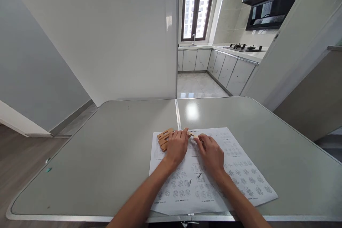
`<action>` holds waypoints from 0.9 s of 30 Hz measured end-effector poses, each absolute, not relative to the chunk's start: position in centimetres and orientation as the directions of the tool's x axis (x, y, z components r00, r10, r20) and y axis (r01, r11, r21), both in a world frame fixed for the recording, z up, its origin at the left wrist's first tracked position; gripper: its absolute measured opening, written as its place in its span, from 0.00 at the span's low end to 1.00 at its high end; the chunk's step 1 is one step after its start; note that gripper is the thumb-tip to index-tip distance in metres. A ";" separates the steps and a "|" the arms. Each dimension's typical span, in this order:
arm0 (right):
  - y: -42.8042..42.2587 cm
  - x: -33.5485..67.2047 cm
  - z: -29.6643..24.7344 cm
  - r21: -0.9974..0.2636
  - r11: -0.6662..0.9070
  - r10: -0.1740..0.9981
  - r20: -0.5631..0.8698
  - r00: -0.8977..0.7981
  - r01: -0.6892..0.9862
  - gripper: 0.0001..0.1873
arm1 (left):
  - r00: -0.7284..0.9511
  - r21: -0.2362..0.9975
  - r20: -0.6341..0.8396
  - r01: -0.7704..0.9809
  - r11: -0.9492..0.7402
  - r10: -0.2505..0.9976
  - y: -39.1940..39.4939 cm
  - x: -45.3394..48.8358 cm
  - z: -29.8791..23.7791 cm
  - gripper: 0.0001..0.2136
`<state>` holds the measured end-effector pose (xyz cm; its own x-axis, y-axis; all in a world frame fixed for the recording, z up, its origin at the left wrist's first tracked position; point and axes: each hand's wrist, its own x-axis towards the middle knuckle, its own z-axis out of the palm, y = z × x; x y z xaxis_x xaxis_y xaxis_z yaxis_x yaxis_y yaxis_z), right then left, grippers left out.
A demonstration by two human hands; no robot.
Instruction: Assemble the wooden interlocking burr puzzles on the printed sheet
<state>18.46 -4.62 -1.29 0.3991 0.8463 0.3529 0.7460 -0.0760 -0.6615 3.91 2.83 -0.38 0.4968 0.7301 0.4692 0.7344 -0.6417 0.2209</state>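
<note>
My left hand (177,145) and my right hand (211,152) meet over a printed instruction sheet (240,171) on the grey table (107,156). Between their pinched fingertips is a small wooden piece (191,135). Both hands have their fingers closed on it. Just left of my left hand lies a small stack of thin wooden boards (164,138) with cut-out slots, partly hidden by that hand. The sheet shows rows of small diagrams.
The table has a metal seam (177,114) down its middle and rounded corners. A small teal object (48,169) lies near its left edge. Beyond a white wall, a kitchen with cabinets, a hob (244,47) and a window (197,5) opens up.
</note>
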 end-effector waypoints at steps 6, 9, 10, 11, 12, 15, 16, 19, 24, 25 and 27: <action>-4.4 18.7 -1.9 -0.567 -0.083 0.832 0.413 0.371 0.819 0.28 | 0.510 0.131 0.436 0.779 -0.613 0.741 2.9 3.8 -0.4 0.15; -4.3 18.8 -2.0 -0.548 -0.067 0.834 0.429 0.348 0.834 0.29 | 0.534 0.151 0.438 0.749 -0.645 0.723 2.6 3.7 -0.2 0.15; -4.3 18.8 -2.0 -0.546 -0.062 0.834 0.431 0.343 0.836 0.29 | 0.539 0.160 0.437 0.741 -0.652 0.720 2.6 3.7 -0.2 0.15; -4.3 18.7 -2.0 -0.544 -0.057 0.836 0.432 0.338 0.837 0.29 | 0.543 0.166 0.435 0.735 -0.657 0.718 2.5 3.7 -0.1 0.15; -4.3 18.7 -2.0 -0.542 -0.051 0.839 0.432 0.331 0.839 0.28 | 0.545 0.170 0.434 0.732 -0.659 0.717 2.4 3.7 0.0 0.15; -4.3 18.7 -1.9 -0.543 -0.013 0.856 0.428 0.290 0.839 0.26 | 0.551 0.162 0.420 0.736 -0.657 0.721 2.3 3.8 0.1 0.16; -4.3 18.6 -1.9 -0.545 0.004 0.864 0.424 0.271 0.839 0.24 | 0.554 0.155 0.411 0.740 -0.654 0.724 2.3 3.7 0.2 0.17; -4.4 18.5 -2.0 -0.546 0.035 0.881 0.412 0.232 0.837 0.20 | 0.564 0.138 0.384 0.748 -0.649 0.731 2.2 3.7 0.4 0.17; -4.4 18.4 -2.0 -0.549 0.047 0.889 0.404 0.216 0.835 0.19 | 0.544 0.126 0.397 0.766 -0.631 0.739 2.0 3.6 0.3 0.18; -4.3 18.4 -1.9 -0.555 0.049 0.890 0.402 0.216 0.831 0.19 | 0.539 0.128 0.400 0.768 -0.627 0.741 2.0 3.6 0.2 0.18; -4.3 18.4 -1.9 -0.572 0.051 0.894 0.392 0.219 0.818 0.19 | 0.528 0.132 0.403 0.774 -0.619 0.747 2.0 3.7 0.0 0.18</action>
<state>18.43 -4.32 -1.88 0.2188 0.8936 0.3919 0.8185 0.0506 -0.5723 3.69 2.03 0.05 0.5283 0.7473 0.4031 0.7743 -0.6189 0.1324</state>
